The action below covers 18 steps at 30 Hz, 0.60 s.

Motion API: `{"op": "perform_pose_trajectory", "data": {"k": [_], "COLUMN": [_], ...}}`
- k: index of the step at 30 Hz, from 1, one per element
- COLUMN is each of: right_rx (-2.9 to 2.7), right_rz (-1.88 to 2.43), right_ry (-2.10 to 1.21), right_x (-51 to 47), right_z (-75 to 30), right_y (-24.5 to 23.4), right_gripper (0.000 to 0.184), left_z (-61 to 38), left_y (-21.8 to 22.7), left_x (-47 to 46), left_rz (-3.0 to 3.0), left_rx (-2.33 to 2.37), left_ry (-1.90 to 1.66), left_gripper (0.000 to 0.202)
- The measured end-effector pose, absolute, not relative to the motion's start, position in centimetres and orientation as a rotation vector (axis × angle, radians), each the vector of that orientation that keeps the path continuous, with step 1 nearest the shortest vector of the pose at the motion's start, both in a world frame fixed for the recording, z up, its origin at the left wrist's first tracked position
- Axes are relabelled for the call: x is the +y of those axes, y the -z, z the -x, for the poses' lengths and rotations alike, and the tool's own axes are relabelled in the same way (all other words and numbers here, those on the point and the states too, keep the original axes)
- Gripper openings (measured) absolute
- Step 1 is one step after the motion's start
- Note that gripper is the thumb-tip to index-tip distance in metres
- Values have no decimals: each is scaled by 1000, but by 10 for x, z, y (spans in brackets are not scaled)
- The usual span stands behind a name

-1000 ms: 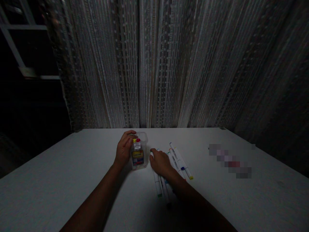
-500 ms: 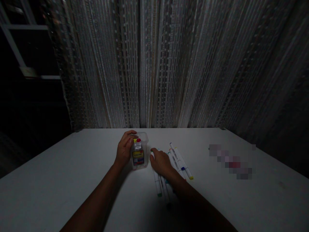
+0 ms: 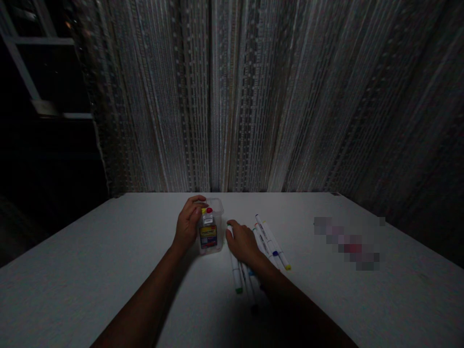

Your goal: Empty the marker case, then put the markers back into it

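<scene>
My left hand (image 3: 187, 223) is wrapped around the left side of a clear plastic container (image 3: 218, 232) with a yellow and blue label, which stands upright on the table. A yellow tip and a red tip show near its top. Just to the right, my right hand (image 3: 242, 240) is closed, thumb and fingers pinching the far end of a white marker with a green end (image 3: 236, 275). Other white markers (image 3: 249, 287) lie under and beside this hand, partly covered by it and the forearm.
More white markers (image 3: 270, 240), with blue and yellow ends, lie right of my right hand on the white table (image 3: 108, 270). A blurred-out patch (image 3: 348, 244) covers something on the far right. A patterned curtain (image 3: 232, 96) hangs behind the table's back edge.
Very little differs. My right hand and the green-ended marker have shifted slightly upward in the picture. My left hand stays on the container, and the view is a bit darker.
</scene>
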State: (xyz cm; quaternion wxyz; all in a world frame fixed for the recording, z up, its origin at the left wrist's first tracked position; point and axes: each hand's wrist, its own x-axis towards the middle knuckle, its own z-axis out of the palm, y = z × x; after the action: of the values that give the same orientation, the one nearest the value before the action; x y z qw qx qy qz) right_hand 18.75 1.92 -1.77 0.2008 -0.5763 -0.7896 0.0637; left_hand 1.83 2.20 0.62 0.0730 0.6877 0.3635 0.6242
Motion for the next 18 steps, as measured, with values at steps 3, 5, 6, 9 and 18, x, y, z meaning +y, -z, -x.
{"op": "perform_pose_trajectory", "data": {"k": [3,5,6,9,18], "right_rx": [-2169,-2147,-2138,-2123,-2242], "right_rz": [1595,1584,1579,1576,1587], "right_ry": [-186,-190,-190,-190,-141], "right_x": [19,19,19,19,19], "right_z": [-187,-187,-187,-187,-187], "right_y": [16,15,15,13,20], "right_gripper": [34,33,33,33,35], "left_z": [-19,-19,-19,-20,-20], "left_y": [-7,-7,-8,-8,-8], "left_x": [22,21,21,20,20], "left_rz": [-2065,-2059,-2055,-2043,-2053], "left_rx": [1095,1096,1092,1084,1119], "left_ry": [-1868,-1864,-1862,-1864,-1860], "left_gripper": [39,39,38,37,40]}}
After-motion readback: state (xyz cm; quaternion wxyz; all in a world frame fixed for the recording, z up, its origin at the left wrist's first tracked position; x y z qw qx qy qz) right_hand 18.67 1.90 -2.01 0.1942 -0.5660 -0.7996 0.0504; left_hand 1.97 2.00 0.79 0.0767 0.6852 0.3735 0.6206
